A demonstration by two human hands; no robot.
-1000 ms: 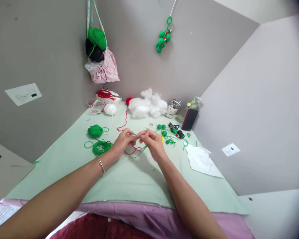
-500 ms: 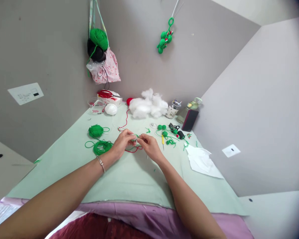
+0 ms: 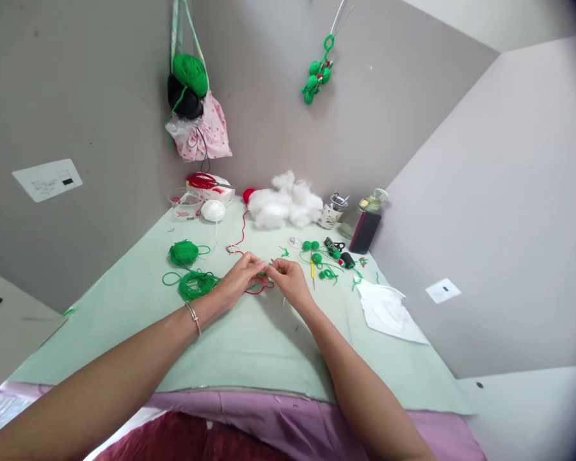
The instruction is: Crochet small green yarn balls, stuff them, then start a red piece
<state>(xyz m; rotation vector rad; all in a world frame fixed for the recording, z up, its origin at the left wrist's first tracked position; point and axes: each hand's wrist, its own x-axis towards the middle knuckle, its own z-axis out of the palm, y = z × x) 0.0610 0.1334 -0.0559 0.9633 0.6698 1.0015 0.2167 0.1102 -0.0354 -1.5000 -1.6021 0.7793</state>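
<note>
My left hand (image 3: 240, 278) and my right hand (image 3: 290, 280) meet over the middle of a pale green table (image 3: 249, 346). Both pinch a small green crocheted piece (image 3: 264, 273) between their fingertips. A thin needle or hook pokes out of my right hand's fingers. A red yarn strand (image 3: 256, 289) loops on the table just under the hands and runs back to a red ball (image 3: 248, 194). A silver bracelet circles my left wrist.
Left of my hands lie a green yarn ball (image 3: 183, 253) and a loose green skein (image 3: 194, 284). White stuffing (image 3: 284, 203), a cup, a bottle and a dark phone (image 3: 365, 232) stand at the back. Small green balls (image 3: 317, 253), scissors and white paper (image 3: 388, 310) lie on the right.
The green strand that looped out below my right hand has been drawn in. My right hand has moved left, closer to my left, and both hands sit slightly nearer to me.
</note>
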